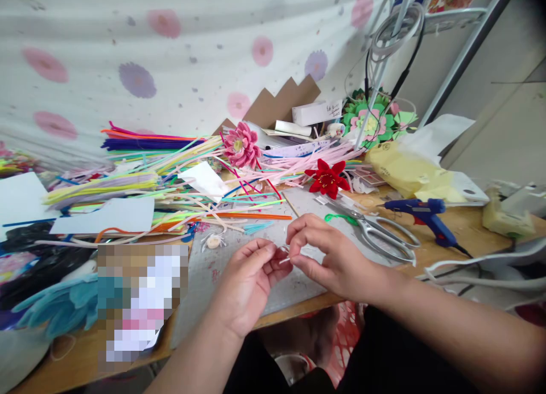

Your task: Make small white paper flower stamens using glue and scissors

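My left hand [256, 274] and my right hand [326, 254] meet above the grey cutting mat [217, 286], fingertips almost touching. Both are closed in a pinch around a thin white piece [285, 260], too small to name surely. Its ends are partly hidden by my fingers. Just beyond my right hand lie large metal scissors [379, 235] and a green twisted strand [341, 218]. A red fuzzy flower [327, 179] rests at the mat's far edge. Left of my hands, a small cream round piece [213, 241] sits on the mat.
A blue hot glue gun [426, 215] lies to the right, its cord trailing off. Bundles of coloured pipe cleaners [128, 189] fill the left and back, with a pink flower [242, 145] among them. Teal fuzzy petals [72, 306] and a blurred-out object [147, 303] lie front left.
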### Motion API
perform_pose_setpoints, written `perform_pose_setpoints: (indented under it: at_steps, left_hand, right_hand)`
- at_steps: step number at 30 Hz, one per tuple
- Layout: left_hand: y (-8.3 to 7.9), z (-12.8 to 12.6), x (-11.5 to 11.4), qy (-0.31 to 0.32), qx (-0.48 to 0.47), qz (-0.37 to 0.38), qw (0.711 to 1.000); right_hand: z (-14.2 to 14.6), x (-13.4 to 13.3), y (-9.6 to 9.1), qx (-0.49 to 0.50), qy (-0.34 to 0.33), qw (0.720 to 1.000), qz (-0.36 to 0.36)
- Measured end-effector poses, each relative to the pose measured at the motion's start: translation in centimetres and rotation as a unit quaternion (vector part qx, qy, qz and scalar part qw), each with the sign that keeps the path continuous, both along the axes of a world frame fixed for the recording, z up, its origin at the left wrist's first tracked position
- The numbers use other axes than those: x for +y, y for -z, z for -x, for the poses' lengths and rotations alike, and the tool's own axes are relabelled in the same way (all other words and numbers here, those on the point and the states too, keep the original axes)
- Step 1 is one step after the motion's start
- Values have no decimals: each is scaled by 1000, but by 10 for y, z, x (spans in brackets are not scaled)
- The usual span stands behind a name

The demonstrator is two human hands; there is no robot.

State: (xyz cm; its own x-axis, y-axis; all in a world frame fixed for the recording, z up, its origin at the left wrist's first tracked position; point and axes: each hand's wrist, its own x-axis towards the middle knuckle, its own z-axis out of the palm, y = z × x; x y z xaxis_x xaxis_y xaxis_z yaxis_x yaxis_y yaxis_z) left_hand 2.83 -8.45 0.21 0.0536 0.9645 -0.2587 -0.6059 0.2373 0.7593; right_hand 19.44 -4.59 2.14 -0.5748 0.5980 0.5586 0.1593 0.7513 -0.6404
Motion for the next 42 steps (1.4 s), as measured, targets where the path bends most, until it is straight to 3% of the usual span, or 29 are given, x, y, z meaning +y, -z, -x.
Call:
perform_pose_setpoints:
  at_steps: [2, 5, 9, 19, 26, 32, 35, 37, 38, 40, 42]
  left_hand:
    - [1, -4, -1, -45, 29, -16, 998]
    - [0, -10, -2, -98, 62, -37, 993]
    - [-2, -16, -4, -98, 52, -33, 993]
    - [4, -20, -3, -84, 67, -71, 992]
    - [3, -23, -2, -58, 48, -82, 994]
    - [4, -25, 2, -87, 79, -76, 990]
    - [-2, -14, 6, -110, 60, -65, 990]
    - [-7, 3, 9, -134, 54, -67, 987]
    - [-9, 13, 10, -150, 58, -75, 984]
    - [-11, 34, 10, -172, 75, -86, 979]
    - [-9, 48, 6, -194, 91, -80, 973]
  right_hand:
    - [3, -3, 2, 21, 49, 992, 117]
    - [10, -7, 6, 56, 85, 957, 270]
    - [18, -11, 12, 121, 80, 919, 368]
    - [24, -13, 13, 155, 114, 897, 399]
    - [19, -14, 13, 201, 140, 858, 452]
    - [22, -18, 18, 193, 100, 869, 444]
    - [-5, 5, 13, 141, 109, 912, 370]
    - [-46, 27, 6, 71, 231, 938, 250]
    - [-72, 37, 2, 9, 322, 929, 181]
    - [-130, 51, -3, -164, 493, 849, 93]
    - [-183, 56, 0, -286, 549, 780, 91]
